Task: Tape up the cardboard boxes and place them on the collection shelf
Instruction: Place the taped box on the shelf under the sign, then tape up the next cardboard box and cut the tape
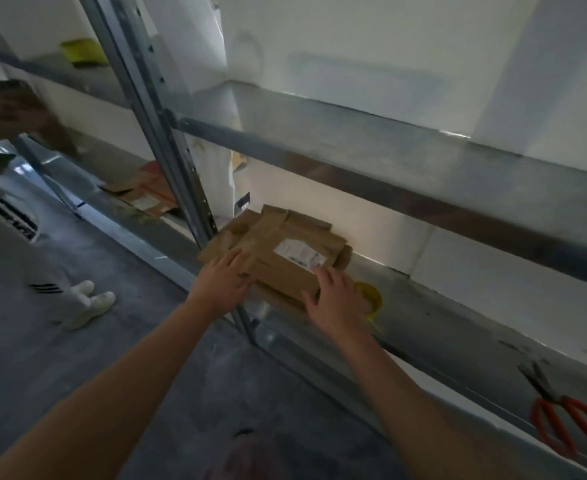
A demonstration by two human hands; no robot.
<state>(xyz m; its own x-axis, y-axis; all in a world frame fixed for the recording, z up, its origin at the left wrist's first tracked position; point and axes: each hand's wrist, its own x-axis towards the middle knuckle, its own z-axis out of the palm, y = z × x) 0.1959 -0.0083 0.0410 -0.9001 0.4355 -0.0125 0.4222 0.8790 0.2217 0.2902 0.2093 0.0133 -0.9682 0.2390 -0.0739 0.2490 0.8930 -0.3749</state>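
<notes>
While a second person (53, 271) in pale trousers stands far left, loose flattened cardboard (143, 199) lies in the left bay. The shelf upright (181, 168) crosses just in front of the stack's left corner. Left hand (221, 284) rests flat-fingered on the cardboard boxes (285, 251), which are stacked on the lower shelf (458, 317). Right hand (335, 299) is spread on top, grasping nothing. A yellow roll (375, 299) is partly hidden behind it. Orange-handled scissors (562, 420) lie far right.

Both your bare forearms stretch forward, drawing closer together toward the wrists. Your left hand (221, 282) lies palm down, fingers straight and a little spread. Your right hand (337, 299) is palm down too, fingers gently bent.
</notes>
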